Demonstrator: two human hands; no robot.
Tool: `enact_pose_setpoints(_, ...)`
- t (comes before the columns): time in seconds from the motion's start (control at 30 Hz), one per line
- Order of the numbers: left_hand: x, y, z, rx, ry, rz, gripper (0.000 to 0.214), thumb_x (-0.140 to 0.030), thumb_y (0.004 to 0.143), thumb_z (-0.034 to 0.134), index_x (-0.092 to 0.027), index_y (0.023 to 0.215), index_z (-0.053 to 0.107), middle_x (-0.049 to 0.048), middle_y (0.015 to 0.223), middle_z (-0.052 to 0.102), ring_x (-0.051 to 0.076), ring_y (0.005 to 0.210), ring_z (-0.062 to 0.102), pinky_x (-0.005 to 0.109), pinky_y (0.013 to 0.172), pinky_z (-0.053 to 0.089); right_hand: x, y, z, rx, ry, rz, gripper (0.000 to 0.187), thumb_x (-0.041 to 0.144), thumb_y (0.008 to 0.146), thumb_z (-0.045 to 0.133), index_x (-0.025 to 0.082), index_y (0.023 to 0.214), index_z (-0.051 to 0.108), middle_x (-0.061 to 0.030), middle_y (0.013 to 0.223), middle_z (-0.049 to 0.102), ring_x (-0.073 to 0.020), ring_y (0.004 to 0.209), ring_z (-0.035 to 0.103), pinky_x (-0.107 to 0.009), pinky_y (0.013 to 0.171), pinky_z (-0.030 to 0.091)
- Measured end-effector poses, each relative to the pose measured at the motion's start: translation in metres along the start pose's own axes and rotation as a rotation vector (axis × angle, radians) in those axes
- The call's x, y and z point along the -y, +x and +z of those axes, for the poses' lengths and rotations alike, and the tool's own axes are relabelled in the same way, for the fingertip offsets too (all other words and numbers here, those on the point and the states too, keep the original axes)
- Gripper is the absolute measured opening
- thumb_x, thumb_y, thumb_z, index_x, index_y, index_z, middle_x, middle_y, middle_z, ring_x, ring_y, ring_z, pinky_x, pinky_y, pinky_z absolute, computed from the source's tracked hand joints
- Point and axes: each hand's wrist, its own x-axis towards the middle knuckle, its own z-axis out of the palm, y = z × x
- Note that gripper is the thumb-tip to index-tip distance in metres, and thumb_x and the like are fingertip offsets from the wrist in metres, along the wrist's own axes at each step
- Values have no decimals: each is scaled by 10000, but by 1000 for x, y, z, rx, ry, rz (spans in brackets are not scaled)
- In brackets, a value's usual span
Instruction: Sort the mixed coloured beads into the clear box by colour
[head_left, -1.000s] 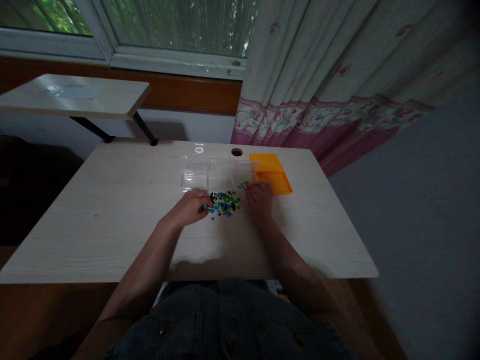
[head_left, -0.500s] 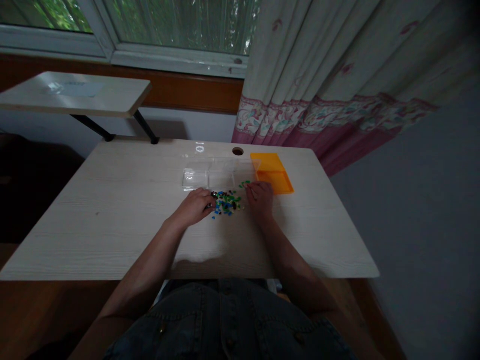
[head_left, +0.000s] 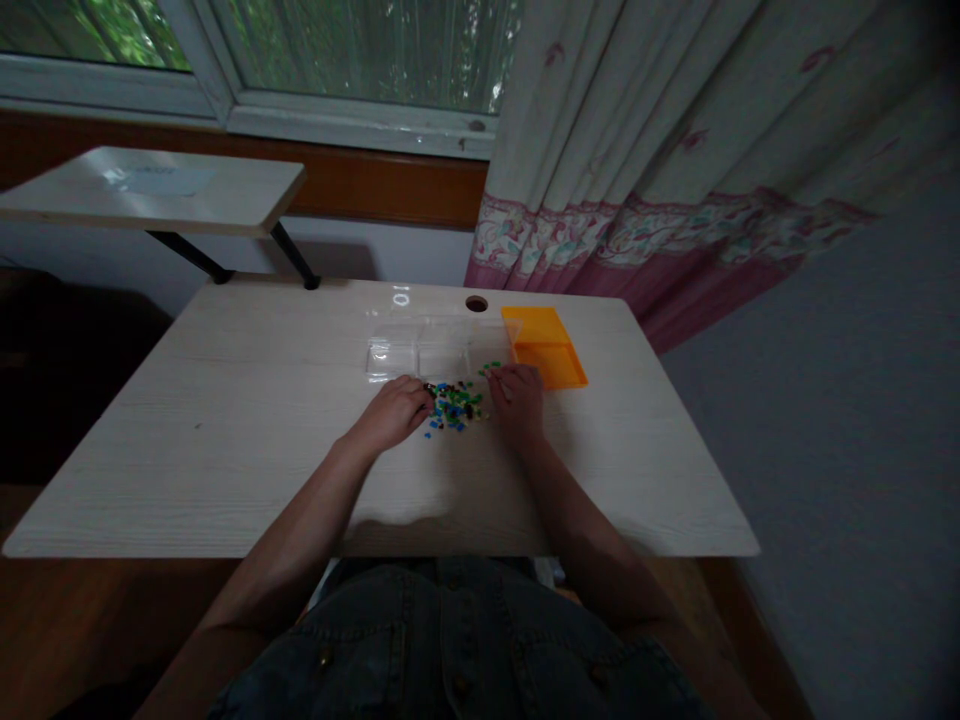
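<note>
Head view: left hand and right hand flank small coloured pieces.
They lie on the surface before a clear tray, probably for easy reach; I cannot tell whether either curled grip pinches any.

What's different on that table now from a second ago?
The left hand has edged slightly right, at the pile of small multicoloured pieces; whether it took any is unclear. The right hand, clear plastic compartment tray and orange plastic box stayed about where they were.
</note>
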Motion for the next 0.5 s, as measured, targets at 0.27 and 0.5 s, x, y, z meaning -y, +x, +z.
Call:
enact_pose_setpoints(0.27, 4, -3, -5, 20, -35, 42, 134, -292, 911, 584, -202, 943, 679, 71, 926, 638, 230, 938, 563, 357, 857, 448, 0, 0, -1, 1, -8, 14, 231, 338, 943, 560, 209, 922, 751, -80, 913, 691, -217, 931, 579, -389, 893, 457)
enact_pose_setpoints(0.5, 1, -2, -3, 36, -22, 27, 132, -293, 914, 580, -197, 933, 668, 70, 922, 622, 232, 934, 549, 363, 854, 441, 1, 1, -1, 2, -2, 3, 222, 331, 940, 569, 202, 926, 749, -82, 909, 691, -216, 925, 587, -385, 894, 461)
